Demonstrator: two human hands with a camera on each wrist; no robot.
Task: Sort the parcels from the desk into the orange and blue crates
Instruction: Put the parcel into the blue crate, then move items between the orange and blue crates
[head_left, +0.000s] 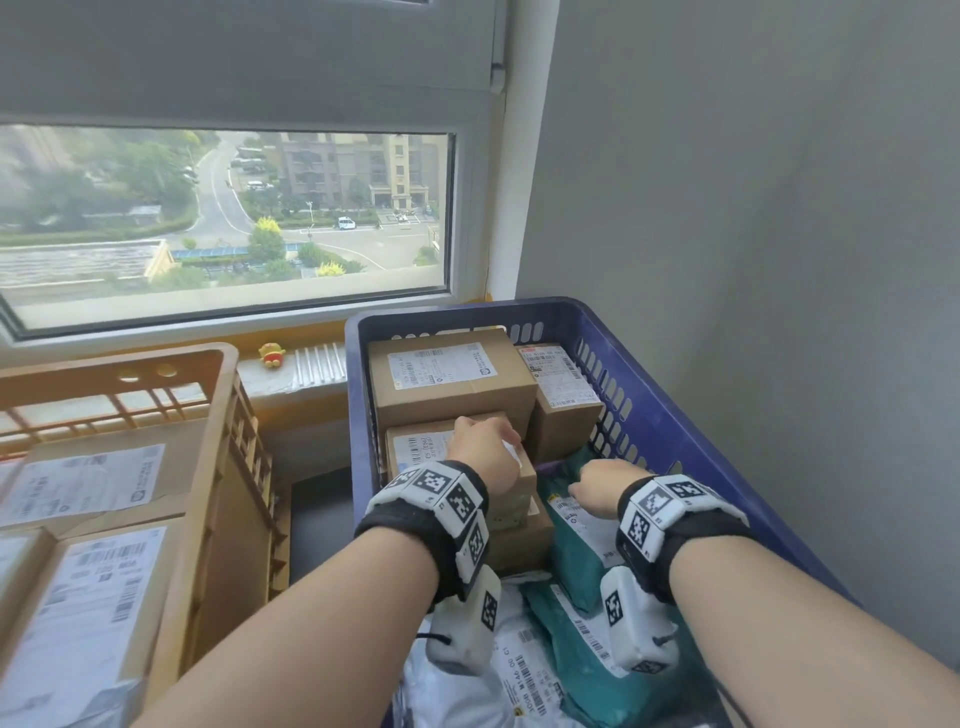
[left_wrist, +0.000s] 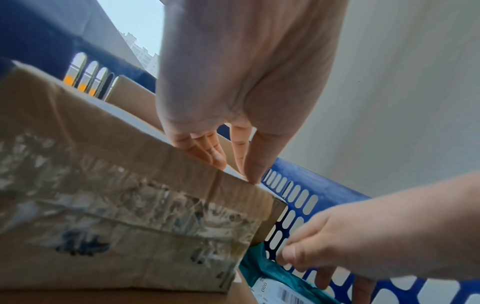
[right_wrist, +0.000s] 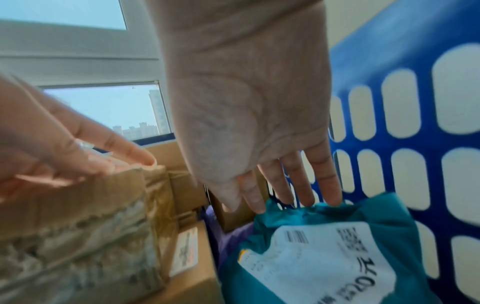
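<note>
The small brown box (head_left: 441, 457) has a white label and crinkly old tape on its side. It sits in the blue crate (head_left: 654, 410), on top of another box. The left hand (head_left: 485, 449) lies flat on its top, fingers straight. Just beside it, the right hand (head_left: 605, 483) touches the green bag (right_wrist: 337, 246) with straight fingers. The orange crate (head_left: 218, 467) stands to the left.
</note>
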